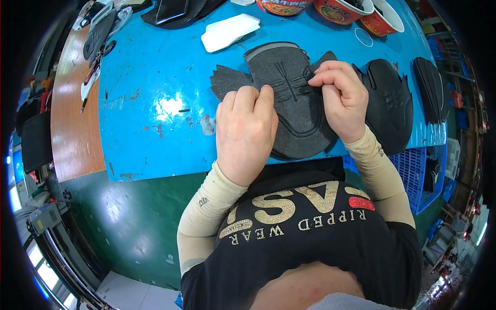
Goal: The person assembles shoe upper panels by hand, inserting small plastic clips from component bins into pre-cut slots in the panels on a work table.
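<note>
A dark grey fabric shoe upper (pixel 299 116) with raised black stitching lies flat near the front edge of the blue table, its toe end toward me. Over its left side is my left hand (pixel 245 132), fingers curled in and the tips by the stitched lines. My right hand (pixel 343 98) is at the upper's right side, with thumb and bent forefinger drawn close together. Whatever either hand pinches is too small or hidden to make out. A jagged-edged grey piece (pixel 230 82) sticks out to the left of the upper.
Black shoe uppers (pixel 390 106) and a stack of dark pieces (pixel 429 90) lie to the right. Behind are a folded white cloth or paper (pixel 230 32), a clear ring (pixel 363 37) and several tubs (pixel 382 18). A blue crate (pixel 418 175) stands below the table's right edge.
</note>
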{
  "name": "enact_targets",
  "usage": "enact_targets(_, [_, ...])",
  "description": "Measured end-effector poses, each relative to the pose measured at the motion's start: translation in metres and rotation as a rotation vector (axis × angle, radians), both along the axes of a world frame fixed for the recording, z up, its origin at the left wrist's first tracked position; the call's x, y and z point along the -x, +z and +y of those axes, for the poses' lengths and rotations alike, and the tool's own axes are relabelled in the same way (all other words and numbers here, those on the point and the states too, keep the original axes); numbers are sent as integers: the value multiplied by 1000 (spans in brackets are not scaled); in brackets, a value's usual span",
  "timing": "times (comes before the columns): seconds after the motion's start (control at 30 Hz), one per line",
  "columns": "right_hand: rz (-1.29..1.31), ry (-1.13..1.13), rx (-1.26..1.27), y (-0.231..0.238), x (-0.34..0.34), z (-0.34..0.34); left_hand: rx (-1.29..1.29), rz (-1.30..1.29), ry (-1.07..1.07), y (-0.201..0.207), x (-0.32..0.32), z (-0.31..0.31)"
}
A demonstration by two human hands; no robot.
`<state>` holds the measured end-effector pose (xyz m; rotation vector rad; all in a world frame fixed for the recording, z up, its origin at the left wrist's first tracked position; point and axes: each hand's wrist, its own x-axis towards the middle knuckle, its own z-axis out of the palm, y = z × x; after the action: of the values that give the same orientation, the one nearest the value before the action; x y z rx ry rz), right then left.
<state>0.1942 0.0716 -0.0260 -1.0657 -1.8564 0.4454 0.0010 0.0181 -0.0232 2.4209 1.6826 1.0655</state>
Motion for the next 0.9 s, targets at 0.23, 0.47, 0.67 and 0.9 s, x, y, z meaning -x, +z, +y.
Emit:
enact_targets(0.23, [-36,41,-46,-3,4,-1,9,-45,-47,-2,5,3])
enact_targets(0.47, [-277,126,-198,-4,9,2,20,17,-33,0,3,1])
enact_targets(0.67, [-403,38,-246,-2,15,-2,42,85,-40,6,2,1])
enact_targets(0.9, [-92,61,-219,10,3,-4,37,-45,-6,2,8,-4])
